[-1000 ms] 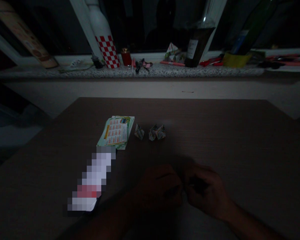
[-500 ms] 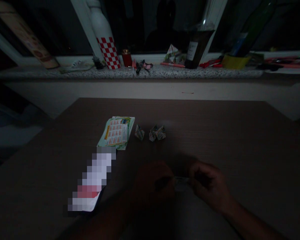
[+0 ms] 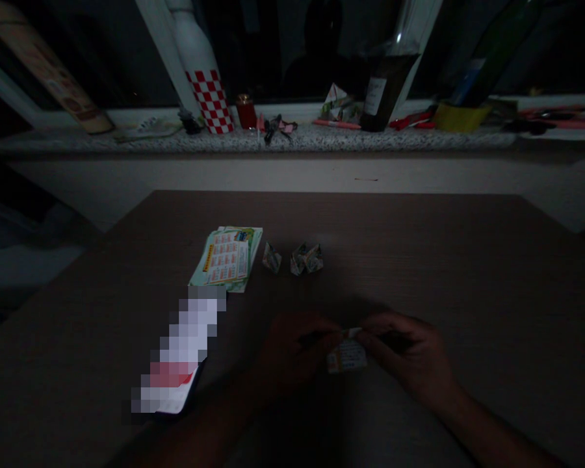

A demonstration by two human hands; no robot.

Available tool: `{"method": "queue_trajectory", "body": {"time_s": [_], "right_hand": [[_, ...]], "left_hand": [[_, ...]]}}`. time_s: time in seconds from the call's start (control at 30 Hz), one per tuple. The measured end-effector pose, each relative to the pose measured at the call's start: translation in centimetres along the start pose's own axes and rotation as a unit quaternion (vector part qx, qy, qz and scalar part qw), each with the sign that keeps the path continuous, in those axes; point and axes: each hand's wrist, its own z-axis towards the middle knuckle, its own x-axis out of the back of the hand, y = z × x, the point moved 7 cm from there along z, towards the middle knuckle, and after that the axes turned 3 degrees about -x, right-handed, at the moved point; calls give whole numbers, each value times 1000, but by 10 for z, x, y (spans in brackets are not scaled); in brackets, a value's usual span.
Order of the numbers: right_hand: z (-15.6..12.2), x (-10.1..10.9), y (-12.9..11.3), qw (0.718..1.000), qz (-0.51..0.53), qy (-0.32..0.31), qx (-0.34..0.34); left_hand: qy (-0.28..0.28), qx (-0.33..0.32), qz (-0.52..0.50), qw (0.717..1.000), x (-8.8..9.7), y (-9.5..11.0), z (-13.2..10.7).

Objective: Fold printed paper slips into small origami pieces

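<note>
A small printed piece of paper (image 3: 347, 357) with an orange strip and lines of text hangs between my two hands, low in the middle of the view. My left hand (image 3: 299, 344) pinches its upper left edge, and my right hand (image 3: 402, 344) pinches the upper right. The fingertips almost meet at its top, where a fold seems to lie. Beyond my hands, a folded paper piece (image 3: 272, 258) stands on the table, with two similar folded pieces (image 3: 307, 259) touching each other to its right. Dim light hides detail of the fingers.
Left of the folded pieces lies a stack of printed leaflets (image 3: 228, 258). A lit phone (image 3: 180, 357), its screen blurred, rests in front of it on the brown table (image 3: 419, 247). A red-checked bottle (image 3: 213, 97) and a dark labelled bottle (image 3: 376, 94) stand on the granite sill (image 3: 253, 141).
The paper has tilted, so its printed face now shows below my fingers. Both hands have come closer together at its top edge. The things on the table have stayed put.
</note>
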Motion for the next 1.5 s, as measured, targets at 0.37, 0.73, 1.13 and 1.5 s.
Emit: {"method": "queue_trajectory", "body": {"time_s": [0.37,0.73,1.13,1.5], "right_hand": [[-3,2,-4,999,20,29,18],[-3,-3,0,1000,-2,-12,22],[-2,-4,-2,999,-21,-34,22],[-2,-6,3,998,25,-48,-23]], "left_hand": [[20,63,-50,997,-1,-10,-3],[-5,52,-30,998,-6,-10,-3],[23,33,7,999,-2,-6,-5],[58,44,-3,997,2,-9,-7]]}}
